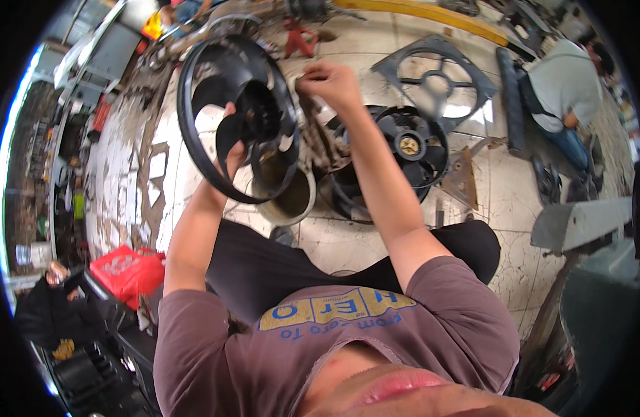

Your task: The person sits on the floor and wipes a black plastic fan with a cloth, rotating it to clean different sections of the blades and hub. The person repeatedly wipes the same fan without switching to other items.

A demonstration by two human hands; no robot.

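Underfoot, tiled floor (504, 198): parts crowd the right, so a wide swing could clip them; barest room is between the black-trousered legs (264, 267). Ringed black fan (259, 115) held up, tilted, overlapping the bucket (285, 210) in view; contact unclear. One-handed, off-centre hold: its weight could twist it loose. Shroud frame (439, 82) and second fan (409, 146) lie rightward, their edges hemming that side. Bucket sits close by the ring; a knock could tip it. Brown rag (320, 142) hangs alongside, loose end apt to snag. Left hand (231, 163) curled among blades near the hub, grip partly hidden; right hand (332, 85) nearly closed, pinching the rag's upper end.
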